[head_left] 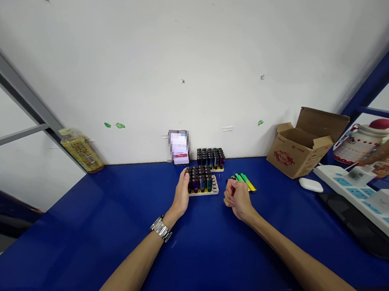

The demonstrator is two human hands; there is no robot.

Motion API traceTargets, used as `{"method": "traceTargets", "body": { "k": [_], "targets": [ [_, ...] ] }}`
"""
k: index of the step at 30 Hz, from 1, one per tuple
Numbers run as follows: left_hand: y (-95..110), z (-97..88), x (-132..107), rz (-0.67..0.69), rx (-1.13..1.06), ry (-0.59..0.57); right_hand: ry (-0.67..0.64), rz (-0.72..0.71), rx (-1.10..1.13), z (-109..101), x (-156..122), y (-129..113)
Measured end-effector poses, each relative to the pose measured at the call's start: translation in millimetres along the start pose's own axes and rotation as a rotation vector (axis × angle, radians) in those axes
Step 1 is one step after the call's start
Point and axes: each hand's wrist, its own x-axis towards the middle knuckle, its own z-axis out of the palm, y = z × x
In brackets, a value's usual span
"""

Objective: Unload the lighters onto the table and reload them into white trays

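My left hand [181, 196] grips the left end of a pale slotted rack [215, 189], its thumb beside the front row. Upright lighters [201, 185] with black tops and shiny purple, blue and green bodies fill most of this rack; open slots show at its right end. To the right, my right hand [239, 200] is closed around a lighter [233, 178], of which only the dark top and a bit of red show. Just beyond that hand, several loose green-and-yellow lighters [247, 182] lie on the table.
A second rack of lighters [210, 158] stands behind, near a propped phone [179, 148]. An open cardboard box [298, 146], a white case [310, 185] and a power strip [358, 193] are on the right. A yellow bottle [82, 152] leans at the left on the blue table [113, 202].
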Motion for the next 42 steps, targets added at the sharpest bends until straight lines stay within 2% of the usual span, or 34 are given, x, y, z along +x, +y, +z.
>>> {"method": "traceTargets", "body": {
  "k": [4, 13, 23, 31, 35, 42],
  "targets": [
    [0, 0.3, 0, -0.007, 0.001, -0.001, 0.029, 0.016, -0.007, 1, 0, 1],
    [0, 0.1, 0, -0.023, 0.004, 0.017, -0.031, -0.004, -0.013, -2, 0, 3],
    [0, 0.7, 0, -0.013, 0.001, 0.013, -0.014, 0.03, 0.012, -2, 1, 5],
    [-3, -0.1, 2, -0.002, 0.006, 0.017, -0.081, -0.06, -0.014, -5, 3, 8],
    [-3, -0.5, 2, 0.022, -0.001, 0.014, -0.131, -0.123, -0.017, -8, 4, 2],
    [-2, -1.5, 1, 0.033, -0.007, -0.003, -0.112, -0.219, -0.096, -16, 14, -12]
  ]
}}
